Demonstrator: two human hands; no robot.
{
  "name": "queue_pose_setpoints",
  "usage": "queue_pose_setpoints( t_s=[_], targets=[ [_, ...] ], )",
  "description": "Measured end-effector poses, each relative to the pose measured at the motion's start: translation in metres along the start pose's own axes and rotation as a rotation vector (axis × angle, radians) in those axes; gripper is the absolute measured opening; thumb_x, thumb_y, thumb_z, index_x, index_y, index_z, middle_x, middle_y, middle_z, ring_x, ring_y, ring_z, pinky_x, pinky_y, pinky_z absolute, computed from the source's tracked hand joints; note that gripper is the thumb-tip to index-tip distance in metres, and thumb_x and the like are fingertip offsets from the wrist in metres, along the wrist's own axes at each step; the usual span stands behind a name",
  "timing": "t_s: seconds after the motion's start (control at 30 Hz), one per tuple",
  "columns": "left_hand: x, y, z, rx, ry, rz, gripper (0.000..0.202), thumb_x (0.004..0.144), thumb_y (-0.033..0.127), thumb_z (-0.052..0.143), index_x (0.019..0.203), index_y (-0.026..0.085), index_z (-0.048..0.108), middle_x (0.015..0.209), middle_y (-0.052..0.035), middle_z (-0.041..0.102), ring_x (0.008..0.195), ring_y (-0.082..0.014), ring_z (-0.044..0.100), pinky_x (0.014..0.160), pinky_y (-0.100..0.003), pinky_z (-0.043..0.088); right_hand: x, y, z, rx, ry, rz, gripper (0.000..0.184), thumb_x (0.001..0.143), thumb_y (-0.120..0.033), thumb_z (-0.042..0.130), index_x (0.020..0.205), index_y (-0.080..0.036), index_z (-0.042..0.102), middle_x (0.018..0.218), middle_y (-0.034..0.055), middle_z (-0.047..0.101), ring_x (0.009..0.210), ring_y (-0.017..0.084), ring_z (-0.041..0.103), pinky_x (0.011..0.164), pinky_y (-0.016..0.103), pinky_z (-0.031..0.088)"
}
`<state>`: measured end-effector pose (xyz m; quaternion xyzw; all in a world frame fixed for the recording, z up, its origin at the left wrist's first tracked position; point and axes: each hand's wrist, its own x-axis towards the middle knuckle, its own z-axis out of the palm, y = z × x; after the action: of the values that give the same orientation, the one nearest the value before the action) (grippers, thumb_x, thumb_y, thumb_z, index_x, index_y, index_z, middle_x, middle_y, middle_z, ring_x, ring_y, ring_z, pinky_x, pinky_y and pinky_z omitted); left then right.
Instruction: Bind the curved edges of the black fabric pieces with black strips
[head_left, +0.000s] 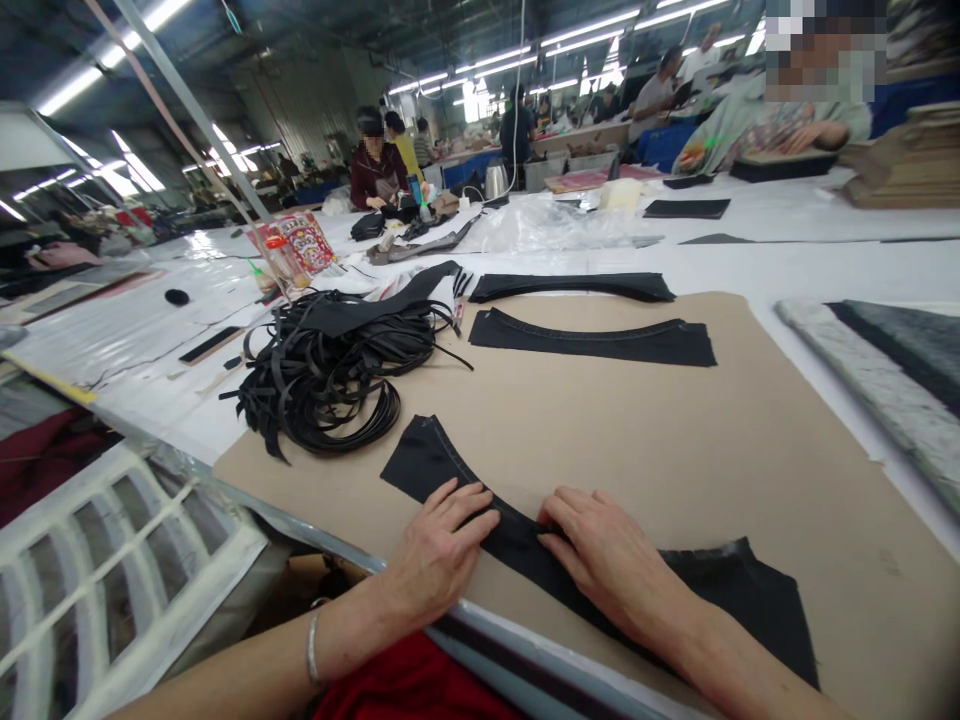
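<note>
A curved black fabric piece (435,462) lies on a brown cardboard sheet (675,440) near the table's front edge. My left hand (435,550) rests flat on its middle, fingers stretched out. My right hand (607,560) lies flat on the same piece just to the right, fingertips nearly meeting those of the left. Neither hand grips anything. Two more curved black pieces (592,340) lie further back on the cardboard.
A tangled heap of black strips (330,370) sits left of the cardboard. A white plastic crate (97,570) stands at lower left. Grey felt (892,380) lies at right. Other people work at tables behind, among bags and stacked boards.
</note>
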<state>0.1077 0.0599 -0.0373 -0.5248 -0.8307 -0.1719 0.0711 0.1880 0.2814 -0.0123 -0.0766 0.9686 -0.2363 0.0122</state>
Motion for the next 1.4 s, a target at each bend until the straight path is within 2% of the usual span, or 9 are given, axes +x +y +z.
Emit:
queue_pose_setpoints(
  t_s=[0.13,0.27,0.37,0.5,0.73,0.9,1.07,1.2,1.4],
  targets=[
    [0.018,-0.016,-0.008,-0.056,0.019,-0.011,0.033,0.093,0.011,0.039,0.121,0.019,0.054,0.115,-0.0057,0.064,0.115,-0.0160,0.053,0.113,-0.046,0.028,0.007,-0.004,0.000,0.010,0.011,0.052,0.002,0.088,-0.022,0.052,0.087,-0.021,0.054,0.089,0.0012,0.061,0.079,0.018,0.053,0.075,0.033,0.035],
    [0.039,-0.008,-0.011,-0.085,0.057,-0.071,0.023,0.085,0.023,0.060,0.109,0.022,0.061,0.106,-0.0038,0.062,0.105,-0.0195,0.052,0.104,-0.044,0.035,0.010,-0.006,-0.001,0.009,-0.002,0.127,0.003,0.086,-0.023,0.055,0.088,-0.021,0.055,0.089,0.0016,0.063,0.078,0.018,0.055,0.071,0.031,0.034],
    [0.049,0.009,-0.007,-0.118,-0.003,-0.061,0.032,0.077,0.018,0.068,0.108,0.023,0.062,0.111,-0.0040,0.059,0.108,-0.0214,0.050,0.097,-0.040,0.038,0.009,-0.004,-0.002,0.041,-0.006,0.160,0.004,0.084,-0.022,0.055,0.088,-0.021,0.056,0.088,0.0020,0.064,0.079,0.018,0.057,0.068,0.029,0.033],
    [0.059,0.025,-0.004,-0.166,-0.132,-0.080,0.028,0.078,0.007,0.057,0.101,0.021,0.065,0.103,-0.0037,0.061,0.102,-0.0202,0.052,0.091,-0.035,0.041,0.004,-0.001,-0.002,0.061,0.018,0.178,0.005,0.081,-0.021,0.055,0.086,-0.020,0.056,0.087,0.0032,0.065,0.078,0.019,0.058,0.066,0.029,0.032],
    [0.073,0.029,-0.005,-0.233,-0.248,-0.057,0.034,0.077,0.001,0.045,0.091,0.019,0.070,0.089,-0.0037,0.063,0.091,-0.0175,0.056,0.083,-0.029,0.044,-0.007,0.002,-0.004,0.158,0.019,0.258,0.006,0.076,-0.016,0.055,0.080,-0.020,0.057,0.079,0.0020,0.063,0.072,0.016,0.054,0.065,0.028,0.032],
    [0.077,0.028,-0.009,-0.221,-0.294,-0.067,0.033,0.073,0.000,0.047,0.087,0.019,0.070,0.087,-0.0030,0.064,0.088,-0.0170,0.058,0.079,-0.027,0.046,-0.013,0.003,-0.003,0.215,0.042,0.232,0.009,0.075,-0.013,0.055,0.081,-0.020,0.058,0.081,0.0009,0.062,0.076,0.016,0.053,0.070,0.028,0.035],
    [0.073,0.028,-0.006,-0.180,-0.251,-0.030,0.029,0.079,0.002,0.047,0.087,0.020,0.069,0.086,-0.0018,0.063,0.086,-0.0158,0.058,0.078,-0.026,0.048,-0.020,0.002,0.004,0.180,0.074,0.164,0.010,0.083,-0.012,0.051,0.085,-0.020,0.057,0.089,0.0032,0.059,0.087,0.018,0.053,0.078,0.031,0.039],
    [0.055,0.029,0.003,-0.075,-0.221,0.071,0.026,0.088,0.010,0.045,0.098,0.020,0.067,0.089,-0.0030,0.063,0.086,-0.0158,0.059,0.080,-0.028,0.051,-0.025,0.001,0.008,0.131,0.069,0.119,0.014,0.088,-0.010,0.044,0.087,-0.018,0.056,0.091,0.0044,0.056,0.089,0.019,0.052,0.080,0.032,0.041],
    [0.021,0.023,0.011,-0.043,-0.079,0.216,0.046,0.088,0.005,0.037,0.131,0.014,0.047,0.130,-0.0100,0.057,0.125,-0.0194,0.047,0.107,-0.039,0.042,-0.030,0.007,0.009,0.119,0.068,0.099,0.011,0.089,-0.012,0.046,0.089,-0.018,0.055,0.093,0.0041,0.055,0.090,0.019,0.051,0.084,0.036,0.042]
  ],
)
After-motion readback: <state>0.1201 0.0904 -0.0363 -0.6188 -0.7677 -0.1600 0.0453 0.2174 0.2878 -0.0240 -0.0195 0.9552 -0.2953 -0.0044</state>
